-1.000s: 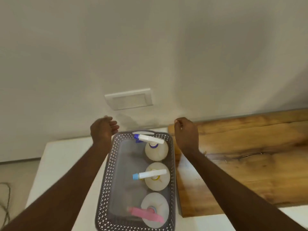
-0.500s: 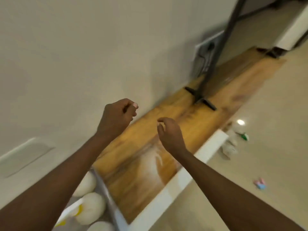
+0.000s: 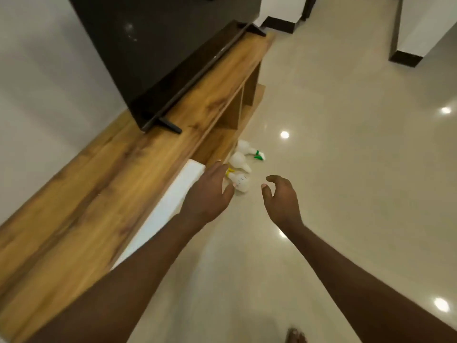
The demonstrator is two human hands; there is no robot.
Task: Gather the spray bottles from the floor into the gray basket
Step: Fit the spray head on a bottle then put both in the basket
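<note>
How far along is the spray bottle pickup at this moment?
Done: cannot be judged, since the gray basket is out of view. In hand: nothing; the left hand and right hand are both open and empty. Left: three white spray bottles on the floor by the wooden cabinet: green-nozzled, middle and yellow-nozzled.

Three white spray bottles on the glossy floor [image 3: 346, 169], all lying on their sides, clustered close together. Green-trigger bottle [image 3: 248, 150] farthest; plain white bottle [image 3: 238, 161] in the middle; yellow-trigger bottle [image 3: 240, 182] nearest. Gray basket out of view.
</note>
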